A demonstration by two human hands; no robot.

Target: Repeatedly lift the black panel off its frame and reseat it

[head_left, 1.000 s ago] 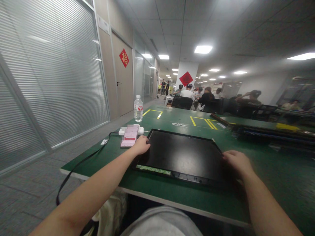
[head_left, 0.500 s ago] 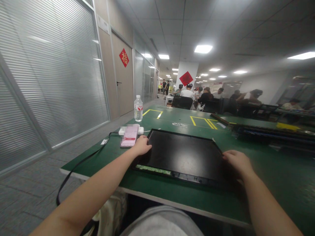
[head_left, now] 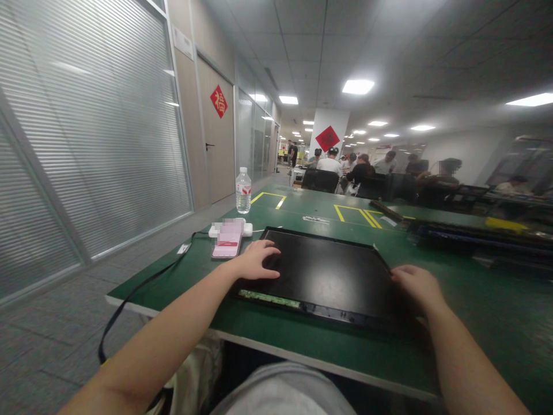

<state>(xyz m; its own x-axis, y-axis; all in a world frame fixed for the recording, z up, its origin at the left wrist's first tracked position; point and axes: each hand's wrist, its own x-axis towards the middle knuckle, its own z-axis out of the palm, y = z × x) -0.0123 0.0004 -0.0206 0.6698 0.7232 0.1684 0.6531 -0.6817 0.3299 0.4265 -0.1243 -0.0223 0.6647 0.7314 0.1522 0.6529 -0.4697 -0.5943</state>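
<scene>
A black LCD screen panel (head_left: 324, 271) lies flat on the green table, its glossy face upward. A narrow green circuit board (head_left: 270, 298) runs along the left part of its near edge. Over the panel's left side is my left hand (head_left: 258, 260), fingers spread apart; whether they touch the surface is hard to tell. At the opposite side, my right hand (head_left: 415, 283) pinches the panel's right edge between thumb and fingers. Just beyond my left hand, a phone (head_left: 228, 239) leans on a white power strip (head_left: 247, 230).
A water bottle (head_left: 243, 191) stands on the table's (head_left: 173, 294) far left. A black cable (head_left: 129, 297) hangs over the left edge. Dark panels and a yellow item (head_left: 505, 223) are at the right. People sit at tables farther back.
My left hand has loosened from the panel's left edge, its fingers spreading out over the screen. My right hand keeps its place at the right edge.
</scene>
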